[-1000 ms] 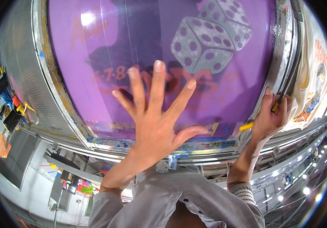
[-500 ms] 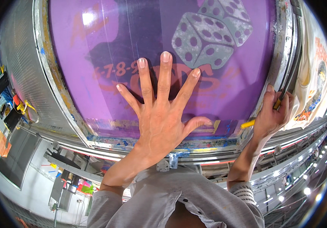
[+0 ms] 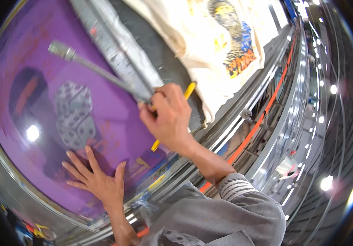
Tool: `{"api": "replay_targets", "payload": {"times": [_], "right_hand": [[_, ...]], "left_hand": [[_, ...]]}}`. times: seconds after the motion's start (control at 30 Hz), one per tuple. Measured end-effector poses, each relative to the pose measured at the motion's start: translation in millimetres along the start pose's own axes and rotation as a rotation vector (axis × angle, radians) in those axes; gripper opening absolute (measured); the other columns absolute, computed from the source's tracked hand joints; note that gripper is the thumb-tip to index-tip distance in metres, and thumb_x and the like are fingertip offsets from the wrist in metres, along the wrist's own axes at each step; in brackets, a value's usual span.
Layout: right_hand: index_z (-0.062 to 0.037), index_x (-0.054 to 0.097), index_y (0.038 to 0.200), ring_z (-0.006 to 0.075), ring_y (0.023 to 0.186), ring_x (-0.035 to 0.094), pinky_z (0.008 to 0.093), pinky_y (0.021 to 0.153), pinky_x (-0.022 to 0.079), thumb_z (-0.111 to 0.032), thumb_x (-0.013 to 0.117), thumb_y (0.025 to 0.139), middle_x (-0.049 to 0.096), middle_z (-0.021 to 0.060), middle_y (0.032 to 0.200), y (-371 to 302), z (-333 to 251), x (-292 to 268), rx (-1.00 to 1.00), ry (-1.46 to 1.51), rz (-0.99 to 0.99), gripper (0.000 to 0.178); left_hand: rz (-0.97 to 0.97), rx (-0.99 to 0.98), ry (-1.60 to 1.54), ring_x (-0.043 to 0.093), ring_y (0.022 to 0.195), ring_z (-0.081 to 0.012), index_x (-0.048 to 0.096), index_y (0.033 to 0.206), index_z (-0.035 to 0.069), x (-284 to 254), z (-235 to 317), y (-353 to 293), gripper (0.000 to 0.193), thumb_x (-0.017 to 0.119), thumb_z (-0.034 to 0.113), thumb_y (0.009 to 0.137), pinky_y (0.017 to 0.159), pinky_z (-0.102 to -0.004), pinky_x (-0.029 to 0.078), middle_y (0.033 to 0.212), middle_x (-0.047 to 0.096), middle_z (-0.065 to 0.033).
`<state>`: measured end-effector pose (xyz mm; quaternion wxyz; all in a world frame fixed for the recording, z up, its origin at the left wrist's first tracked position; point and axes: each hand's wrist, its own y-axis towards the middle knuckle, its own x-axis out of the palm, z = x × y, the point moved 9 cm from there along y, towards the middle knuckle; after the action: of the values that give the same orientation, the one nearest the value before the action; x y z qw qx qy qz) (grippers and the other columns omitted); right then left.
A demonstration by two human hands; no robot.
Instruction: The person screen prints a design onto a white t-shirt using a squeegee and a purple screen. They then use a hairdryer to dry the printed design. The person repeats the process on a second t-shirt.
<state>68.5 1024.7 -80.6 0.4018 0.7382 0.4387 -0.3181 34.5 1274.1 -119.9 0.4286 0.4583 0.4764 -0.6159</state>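
Observation:
A purple printing screen (image 3: 41,74) with a grey dice picture (image 3: 74,115) fills the left of the view. My left hand (image 3: 98,180) lies flat on its lower part, fingers spread. My right hand (image 3: 169,117) grips the metal frame bar (image 3: 115,53) at the screen's right edge and also holds a yellow pencil-like tool (image 3: 172,117). A thin metal rod (image 3: 90,67) runs from my right hand up to the left across the screen.
A cream shirt (image 3: 209,37) with a colourful print lies on a dark platen (image 3: 164,61) right of the frame bar. Curved metal rails with an orange stripe (image 3: 258,119) run along the right. Ceiling lights (image 3: 326,182) reflect at far right.
The view has swung to the right and tilted. My left hand stays spread flat on the screen. My right hand still holds the frame edge and the yellow tool.

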Motion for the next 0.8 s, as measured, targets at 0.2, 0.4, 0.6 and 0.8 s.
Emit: {"api": "replay_targets", "payload": {"times": [0.2, 0.4, 0.6, 0.8], "right_hand": [[-0.0047, 0.055, 0.073, 0.0289, 0.082, 0.056, 0.0392, 0.066, 0.046, -0.014, 0.08, 0.067, 0.056, 0.0117, 0.093, 2, 8, -8, 0.08, 0.084, -0.018, 0.027], [-0.0046, 0.058, 0.078, 0.0269, 0.084, 0.053, 0.0378, 0.068, 0.044, -0.016, 0.078, 0.07, 0.052, 0.0116, 0.092, 0, 15, -5, 0.09, 0.187, -0.047, 0.024], [-0.0052, 0.058, 0.075, 0.0253, 0.084, 0.052, 0.0357, 0.068, 0.045, -0.017, 0.075, 0.074, 0.048, 0.0105, 0.088, 0, 15, -4, 0.086, 0.205, -0.049, 0.02], [-0.0046, 0.059, 0.075, 0.0253, 0.084, 0.053, 0.0355, 0.072, 0.047, -0.017, 0.07, 0.078, 0.047, 0.0102, 0.085, -2, 18, -3, 0.074, 0.183, -0.047, 0.017]], "left_hand": [[0.011, 0.019, 0.124, 0.006, 0.152, -0.0478, 0.033, 0.157, 0.015, 3, 6, 0, 0.105, 0.042, 0.087, 0.081, 0.109, -0.0781, 0.006, 0.165, 0.014, -0.0208], [0.032, 0.016, 0.147, 0.004, 0.153, -0.043, 0.027, 0.159, 0.016, 7, 4, -2, 0.104, 0.043, 0.085, 0.082, 0.111, -0.0755, 0.004, 0.167, 0.012, -0.0165], [0.019, 0.003, 0.148, 0.003, 0.154, -0.0408, 0.025, 0.16, 0.015, 10, -2, 1, 0.106, 0.041, 0.086, 0.083, 0.111, -0.0752, 0.001, 0.167, 0.011, -0.0153], [-0.011, -0.044, 0.067, 0.001, 0.154, -0.0425, 0.025, 0.159, 0.014, 8, 0, 1, 0.107, 0.028, 0.089, 0.084, 0.112, -0.0733, -0.001, 0.167, 0.01, -0.0193]]}}
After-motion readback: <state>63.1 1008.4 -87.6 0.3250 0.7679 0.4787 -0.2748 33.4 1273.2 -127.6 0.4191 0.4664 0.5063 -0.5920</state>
